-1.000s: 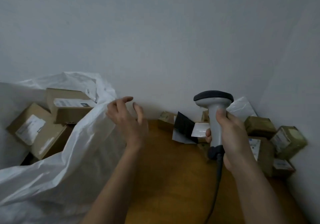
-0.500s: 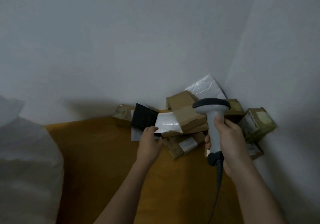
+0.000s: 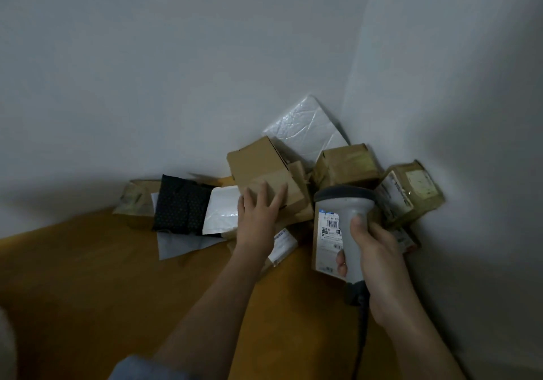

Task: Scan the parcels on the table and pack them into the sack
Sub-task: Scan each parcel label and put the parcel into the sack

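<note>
Left hand (image 3: pixel 258 218) laid on top of a brown box (image 3: pixel 264 171) in the pile, fingers spread and nearly straight over its top, not curled round it. Right hand (image 3: pixel 373 250) wrapped round the handle of the scanner (image 3: pixel 346 203), held upright with head uppermost and cord (image 3: pixel 362 338) hanging below. Parcels heaped in the far right corner of the worktop (image 3: pixel 117 276), against both walls. Left of the box: a white mailer (image 3: pixel 220 215) and a black pouch (image 3: pixel 179 203), the pouch overlapping the mailer's left edge. Behind the box: a silver mailer (image 3: pixel 302 129) leaning on the wall. Right of it: a taped box (image 3: pixel 346 162) and a labelled box (image 3: pixel 411 191). Directly behind the scanner: a carton (image 3: pixel 326 244) standing on end, barcode label showing. Sack: only a pale blurred edge at the lower left border, too unclear to confirm.
</note>
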Demonstrator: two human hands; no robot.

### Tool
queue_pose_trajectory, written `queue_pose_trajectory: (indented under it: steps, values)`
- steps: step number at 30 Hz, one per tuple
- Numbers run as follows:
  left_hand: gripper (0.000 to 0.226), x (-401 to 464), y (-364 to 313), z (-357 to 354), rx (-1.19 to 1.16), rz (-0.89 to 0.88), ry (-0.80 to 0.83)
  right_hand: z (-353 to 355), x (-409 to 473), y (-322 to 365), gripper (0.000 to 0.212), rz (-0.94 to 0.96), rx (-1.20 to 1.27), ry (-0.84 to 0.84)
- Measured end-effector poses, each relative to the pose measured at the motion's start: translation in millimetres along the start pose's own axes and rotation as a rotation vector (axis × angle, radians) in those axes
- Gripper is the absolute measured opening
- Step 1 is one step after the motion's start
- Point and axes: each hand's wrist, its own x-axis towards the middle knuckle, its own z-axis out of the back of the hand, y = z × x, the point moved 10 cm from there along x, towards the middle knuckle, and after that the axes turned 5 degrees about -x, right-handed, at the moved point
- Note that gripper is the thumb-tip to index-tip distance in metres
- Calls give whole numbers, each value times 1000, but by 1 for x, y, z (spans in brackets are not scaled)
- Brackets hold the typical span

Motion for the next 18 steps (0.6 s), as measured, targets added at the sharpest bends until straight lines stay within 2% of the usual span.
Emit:
queue_pose_trajectory:
  steps: [6,11,15,18]
  values:
    - [98,-57,12,-6,21,-20,22,-1,-13,2,28,-11,9,-10]
    - [93,-125,39,-8,-234,83,58,-8,-49,17,33,26,-4,20]
    - [90,-163,61,21,-411,126,-12,-16,-82,21,31,36,45,52]
    - [73,-191,87,34,-682,250,-59,-22,-107,24,30,49,83,81]
